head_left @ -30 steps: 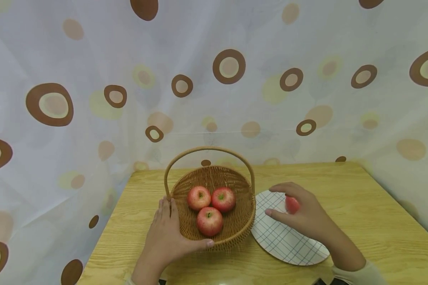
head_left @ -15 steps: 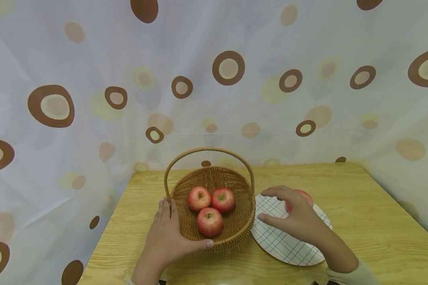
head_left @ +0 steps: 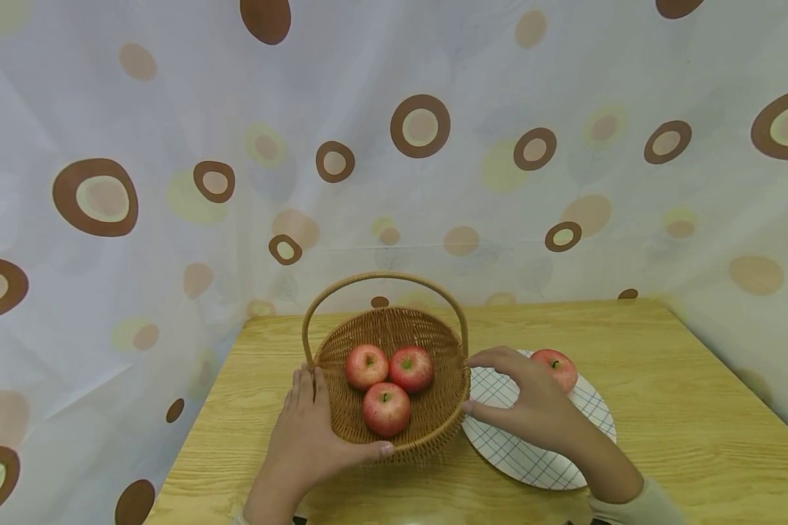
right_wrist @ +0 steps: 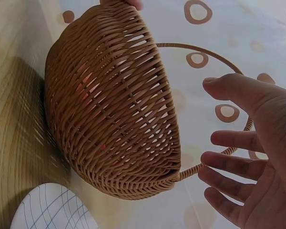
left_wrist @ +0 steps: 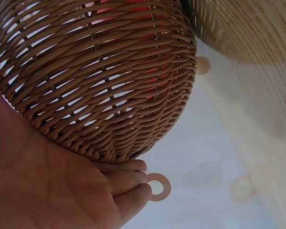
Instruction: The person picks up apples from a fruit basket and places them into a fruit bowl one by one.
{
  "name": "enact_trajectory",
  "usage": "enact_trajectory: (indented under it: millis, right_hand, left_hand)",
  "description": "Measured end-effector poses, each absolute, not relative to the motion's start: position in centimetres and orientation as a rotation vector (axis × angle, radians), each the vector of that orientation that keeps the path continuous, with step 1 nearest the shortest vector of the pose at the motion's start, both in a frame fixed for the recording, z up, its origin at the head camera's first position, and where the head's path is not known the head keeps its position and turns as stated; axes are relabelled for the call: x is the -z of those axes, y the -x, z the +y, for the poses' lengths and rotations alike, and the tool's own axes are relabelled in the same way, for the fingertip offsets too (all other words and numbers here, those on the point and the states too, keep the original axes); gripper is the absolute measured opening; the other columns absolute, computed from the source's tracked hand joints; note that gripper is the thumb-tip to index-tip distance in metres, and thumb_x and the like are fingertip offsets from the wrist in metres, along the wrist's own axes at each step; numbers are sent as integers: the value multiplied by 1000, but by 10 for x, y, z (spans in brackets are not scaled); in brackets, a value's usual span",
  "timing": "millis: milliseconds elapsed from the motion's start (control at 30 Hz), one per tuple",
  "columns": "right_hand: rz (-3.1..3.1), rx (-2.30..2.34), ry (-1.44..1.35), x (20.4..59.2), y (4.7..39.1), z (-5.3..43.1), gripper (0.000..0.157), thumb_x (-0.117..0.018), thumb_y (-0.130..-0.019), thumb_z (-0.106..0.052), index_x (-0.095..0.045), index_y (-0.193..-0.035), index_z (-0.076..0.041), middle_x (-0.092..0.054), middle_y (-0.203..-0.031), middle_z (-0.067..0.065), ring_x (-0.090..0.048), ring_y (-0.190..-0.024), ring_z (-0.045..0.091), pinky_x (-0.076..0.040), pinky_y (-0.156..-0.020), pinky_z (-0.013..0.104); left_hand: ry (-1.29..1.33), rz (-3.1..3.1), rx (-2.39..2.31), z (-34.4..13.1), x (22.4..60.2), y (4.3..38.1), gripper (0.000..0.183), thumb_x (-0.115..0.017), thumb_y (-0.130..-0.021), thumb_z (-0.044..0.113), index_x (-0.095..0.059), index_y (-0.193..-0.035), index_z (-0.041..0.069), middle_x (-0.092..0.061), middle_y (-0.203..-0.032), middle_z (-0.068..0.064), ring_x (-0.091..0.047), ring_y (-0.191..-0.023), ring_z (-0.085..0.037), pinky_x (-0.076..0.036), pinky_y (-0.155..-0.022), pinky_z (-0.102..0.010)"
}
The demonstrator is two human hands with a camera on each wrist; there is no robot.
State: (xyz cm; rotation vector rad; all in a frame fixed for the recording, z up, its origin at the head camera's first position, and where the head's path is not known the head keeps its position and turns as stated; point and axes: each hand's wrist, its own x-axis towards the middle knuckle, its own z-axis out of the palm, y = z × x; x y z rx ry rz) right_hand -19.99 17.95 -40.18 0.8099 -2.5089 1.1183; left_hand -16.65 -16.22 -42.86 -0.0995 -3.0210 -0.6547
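Note:
A brown wicker basket [head_left: 433, 423] with a tall arched handle stands on the table and holds three red apples [head_left: 386, 409]. My left hand [head_left: 305, 437] rests against its left side, fingers extended along the outside and thumb lying along the front rim. In the left wrist view the fingers [left_wrist: 126, 183] look nearly straight against the weave. My right hand [head_left: 532, 408] is spread beside the basket's right rim. The right wrist view shows its fingers [right_wrist: 233, 176] apart from the wicker, holding nothing. Another apple [head_left: 557, 370] lies behind that hand on a round checked plate [head_left: 525, 467].
The plate is at the basket's right, partly under my right forearm. Below everything is a light wooden table [head_left: 683, 408]. A pale curtain [head_left: 479, 73] with brown rings hangs behind the table and along its sides.
My right hand has moved left from above the plate to the basket's right rim, uncovering the apple on the plate. My left hand and the basket have stayed put.

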Motion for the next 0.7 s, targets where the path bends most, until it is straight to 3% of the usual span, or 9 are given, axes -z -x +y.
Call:
enact_trajectory:
  millis: [267,533,700]
  right_hand:
    - [-2506,-1108,-852,405,203,171,50,-93,-84,-39,-72,-128,-29,-72,-130,-8,-67,-125,16,-57,-105,54]
    - [-2522,-1106,-894,406,204,162,52,-92,-84,-40,-71,-130,-29,-69,-129,-16,-67,-125,14,-57,-105,53]
    - [-2527,-1108,-929,407,206,157,53,-91,-85,-39,-71,-132,-26,-70,-131,-9,-67,-126,16,-57,-105,53]
  left_hand:
    - [90,-3021,659,-162,428,166,169,-61,-54,108,-12,-166,-8,1,-175,-30,2,-165,-41,-18,-132,-61]
    - [102,-3017,661,-162,428,166,166,-65,-57,105,-13,-166,-9,0,-175,-31,1,-165,-43,-18,-131,-62]
    - [99,-3026,670,-162,427,167,164,-67,-58,102,-11,-166,-8,2,-175,-29,3,-165,-42,-16,-132,-61]
